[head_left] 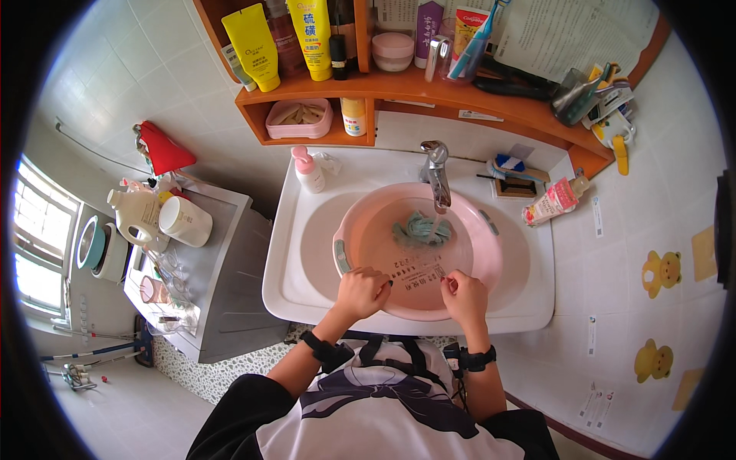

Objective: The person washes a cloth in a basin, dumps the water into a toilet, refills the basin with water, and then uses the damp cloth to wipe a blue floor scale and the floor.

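A pink basin (349, 222) with grey-green handles sits in the white sink, holding water and a teal cloth (423, 230). Water runs from the chrome faucet (435, 175) onto the cloth. Dark print shows on the basin's floor. Over the near left part of the rim is my left hand (365, 293), its fingers curled closed and palm down. My right hand (463, 295) is over the near right rim, fingers bent in toward the thumb. Neither hand shows anything held, and both are apart from the cloth.
A pink-topped pump bottle (308, 170) stands at the sink's back left; a pink-and-white bottle (553, 202) and brushes (519, 178) are at the back right. An orange wooden shelf (414, 89) overhangs behind. Left, a grey washing machine (238, 261) carries jugs (186, 221) and glasses.
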`<act>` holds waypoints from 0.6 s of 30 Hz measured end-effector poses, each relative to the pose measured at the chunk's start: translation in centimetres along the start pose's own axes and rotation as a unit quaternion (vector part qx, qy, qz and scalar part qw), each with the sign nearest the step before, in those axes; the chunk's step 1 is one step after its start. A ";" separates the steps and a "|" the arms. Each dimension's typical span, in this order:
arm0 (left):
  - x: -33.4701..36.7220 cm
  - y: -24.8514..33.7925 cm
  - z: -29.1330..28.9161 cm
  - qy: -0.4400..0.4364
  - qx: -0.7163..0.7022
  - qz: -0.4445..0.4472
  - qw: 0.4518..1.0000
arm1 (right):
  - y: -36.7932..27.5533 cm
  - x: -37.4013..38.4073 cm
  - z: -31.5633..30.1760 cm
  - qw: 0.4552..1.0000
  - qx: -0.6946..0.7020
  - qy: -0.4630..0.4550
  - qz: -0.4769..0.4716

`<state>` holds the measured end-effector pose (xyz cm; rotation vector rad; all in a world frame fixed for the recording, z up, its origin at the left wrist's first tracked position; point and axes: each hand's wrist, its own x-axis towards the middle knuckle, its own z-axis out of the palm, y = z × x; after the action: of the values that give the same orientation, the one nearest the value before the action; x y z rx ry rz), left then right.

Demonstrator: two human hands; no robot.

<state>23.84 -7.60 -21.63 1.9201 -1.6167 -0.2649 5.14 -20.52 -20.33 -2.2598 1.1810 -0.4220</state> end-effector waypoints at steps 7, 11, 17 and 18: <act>0.0 0.1 -0.1 0.003 0.003 0.000 1.000 | -0.1 0.0 -0.1 1.000 0.008 0.002 0.001; 0.0 0.2 0.1 0.029 -0.004 0.003 1.000 | -0.3 -0.1 -0.2 1.000 0.016 0.007 0.004; 0.1 0.1 0.1 0.029 -0.011 0.006 1.000 | -0.1 -0.1 -0.2 1.000 0.006 0.019 -0.008; 0.1 0.2 0.1 0.028 -0.009 0.008 1.000 | -0.1 -0.1 -0.2 1.000 0.005 0.020 -0.007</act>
<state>23.66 -7.72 -21.54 1.8839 -1.5870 -0.2153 5.04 -20.44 -20.07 -2.2625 1.1812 -0.4780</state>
